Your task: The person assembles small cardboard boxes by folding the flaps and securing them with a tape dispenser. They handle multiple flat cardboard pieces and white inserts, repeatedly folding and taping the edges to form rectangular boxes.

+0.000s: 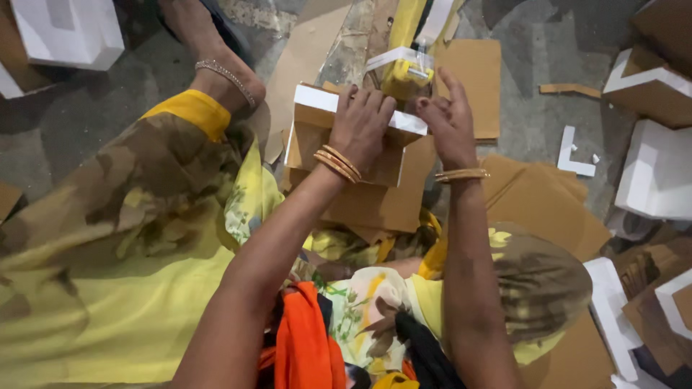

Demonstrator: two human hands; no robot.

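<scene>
Fingers: left hand (360,122) lies flat, fingers together, pressing on top of the cardboard-and-foam box (339,140) at upper centre; right hand (447,119) has fingers spread apart, tips touching the box's right end and the yellow packet (404,75) just above it, gripping nothing that I can see.
Floor: grey concrete floor (86,122), littered across the whole frame.
Lap: yellow and brown patterned clothing (130,245) fills the lower left, with an orange cloth (306,338) at bottom centre.
Cardboard sheets: flat brown cardboard sheets (548,209) spread right of centre, under and beyond the box.
Foam pieces: white foam blocks (659,173) along the right edge, one more at upper left.
Box: brown card faces with white foam strip along the top edge, resting on cardboard in front of the knees.
Progress: judged from this view, the box looks partly assembled, foam already seated on top; the packet sits outside it, and many loose pieces remain unused.
Bangles: bangles (339,162) on both wrists.
</scene>
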